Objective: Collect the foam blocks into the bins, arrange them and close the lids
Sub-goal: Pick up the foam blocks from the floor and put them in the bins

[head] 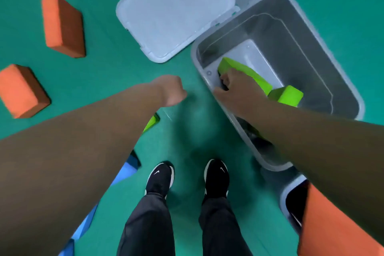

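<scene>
Right hand [234, 87] grips green block [245, 72] inside bin [342, 81].

Play or gym room: green mat floor [108, 68], scattered foam blocks [62, 25]

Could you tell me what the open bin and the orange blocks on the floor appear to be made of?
Open bin: seemingly translucent grey plastic; smooth moulded walls with a faint sheen. Orange blocks: likely foam; matte faces, soft edges, no shine.
</scene>
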The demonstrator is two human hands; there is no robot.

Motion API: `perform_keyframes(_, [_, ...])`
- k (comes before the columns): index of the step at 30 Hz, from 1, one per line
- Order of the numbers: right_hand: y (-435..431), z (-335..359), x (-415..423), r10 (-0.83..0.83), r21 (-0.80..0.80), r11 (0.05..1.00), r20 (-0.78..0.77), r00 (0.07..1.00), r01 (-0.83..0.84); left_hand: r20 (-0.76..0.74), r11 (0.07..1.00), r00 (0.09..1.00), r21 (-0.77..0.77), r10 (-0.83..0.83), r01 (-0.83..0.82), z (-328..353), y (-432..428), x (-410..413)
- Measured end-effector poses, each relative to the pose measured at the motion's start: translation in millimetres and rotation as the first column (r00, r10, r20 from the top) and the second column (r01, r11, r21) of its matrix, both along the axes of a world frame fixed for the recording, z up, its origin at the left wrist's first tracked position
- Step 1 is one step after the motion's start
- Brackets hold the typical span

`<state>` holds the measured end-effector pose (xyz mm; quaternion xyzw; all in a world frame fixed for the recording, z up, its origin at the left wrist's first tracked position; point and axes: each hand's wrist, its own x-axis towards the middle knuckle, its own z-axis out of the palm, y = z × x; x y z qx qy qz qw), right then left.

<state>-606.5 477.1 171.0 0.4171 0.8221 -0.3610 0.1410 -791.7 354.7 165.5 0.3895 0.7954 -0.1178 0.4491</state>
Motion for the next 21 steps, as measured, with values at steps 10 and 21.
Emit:
perform_keyframes(10, [-150,-17,-142,0.501,-0.102,0.863,0.058,0.863,-0.494,0.042,0.816,0.838,-0.262,0.543,-0.515,-18,-236,-74])
perform_keyframes(21, [-280,-121,-220,0.807,-0.031,0.537,0.309,0.503,-0.843,-0.13,0.757,0.776,-0.172,0.617,-0.63,-131,-395,-64])
